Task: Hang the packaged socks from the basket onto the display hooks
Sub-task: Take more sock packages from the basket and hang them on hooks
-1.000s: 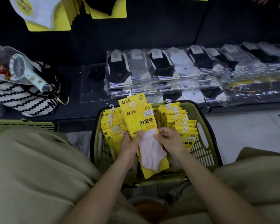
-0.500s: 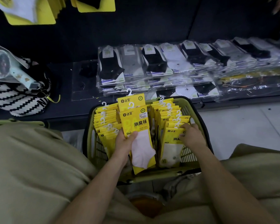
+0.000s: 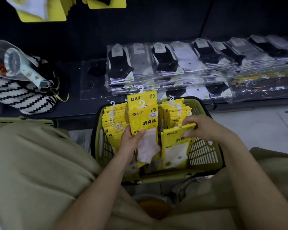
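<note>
A green plastic basket (image 3: 204, 155) stands on the floor between my knees, full of upright yellow sock packs with white hooks (image 3: 114, 117). My left hand (image 3: 130, 143) grips a small stack of yellow packs (image 3: 142, 120) with a pale pink sock showing, raised above the basket's middle. My right hand (image 3: 201, 127) pinches the top edge of another yellow pack (image 3: 175, 146) holding a white sock, in the basket's right row. Yellow packs hanging on the display (image 3: 42, 10) show at the top left.
A low black shelf (image 3: 76, 103) behind the basket carries rows of clear-wrapped black, grey and white socks (image 3: 173, 63). A black-and-white zigzag bag (image 3: 20, 97) and a small hand-held fan (image 3: 23, 67) lie at the left. A second green basket (image 3: 23, 121) edge shows left.
My right hand left the stack in my left hand, moved right to the basket's right row and took hold of a white-sock pack, which now tilts up. My left hand kept its stack.
</note>
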A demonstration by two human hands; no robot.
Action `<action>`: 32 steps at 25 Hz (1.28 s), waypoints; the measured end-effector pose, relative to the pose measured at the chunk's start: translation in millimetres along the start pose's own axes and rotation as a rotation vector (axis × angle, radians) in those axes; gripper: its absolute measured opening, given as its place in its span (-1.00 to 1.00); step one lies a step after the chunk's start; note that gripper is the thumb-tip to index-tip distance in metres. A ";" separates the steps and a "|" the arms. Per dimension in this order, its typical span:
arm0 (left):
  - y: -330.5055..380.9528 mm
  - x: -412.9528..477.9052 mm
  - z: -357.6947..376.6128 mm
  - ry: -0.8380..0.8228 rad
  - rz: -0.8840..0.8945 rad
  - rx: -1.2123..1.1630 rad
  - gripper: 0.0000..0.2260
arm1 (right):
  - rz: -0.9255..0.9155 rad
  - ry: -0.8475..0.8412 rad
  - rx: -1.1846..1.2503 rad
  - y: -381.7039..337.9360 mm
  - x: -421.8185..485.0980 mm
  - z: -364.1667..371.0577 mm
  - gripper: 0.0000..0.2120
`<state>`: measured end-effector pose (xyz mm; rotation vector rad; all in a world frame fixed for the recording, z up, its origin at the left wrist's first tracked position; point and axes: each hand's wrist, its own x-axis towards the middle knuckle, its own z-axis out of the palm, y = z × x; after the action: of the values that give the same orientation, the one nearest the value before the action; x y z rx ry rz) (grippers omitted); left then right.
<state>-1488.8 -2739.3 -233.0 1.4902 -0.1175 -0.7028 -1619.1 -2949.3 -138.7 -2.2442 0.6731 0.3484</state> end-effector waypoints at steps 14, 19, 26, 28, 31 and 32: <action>-6.6 -13.1 50.7 -0.253 -0.305 -0.261 -0.45 | 0.084 0.098 1.002 13.3 28.9 72.8 -0.61; -18.9 -24.1 58.5 -0.232 -0.421 0.043 -0.68 | 0.255 0.025 0.999 34.4 31.4 85.7 -0.39; -26.1 -12.8 56.1 -0.253 -0.171 0.204 -0.48 | 0.267 -0.109 0.754 43.2 35.8 88.8 -0.41; -25.3 -8.4 59.2 -0.239 -0.168 0.229 -0.43 | 0.199 -0.128 0.827 43.1 35.7 92.3 -0.40; -31.2 -1.2 60.2 -0.254 -0.238 0.275 -0.42 | 0.118 0.029 0.772 46.4 37.2 98.6 -0.40; -35.3 0.8 59.2 -0.261 -0.266 0.325 -0.43 | 0.109 0.081 0.702 48.3 39.1 99.5 -0.44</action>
<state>-1529.4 -2788.3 -259.4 1.7356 -0.2452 -1.1347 -1618.2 -2918.3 -251.8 -1.5621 0.8115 0.0512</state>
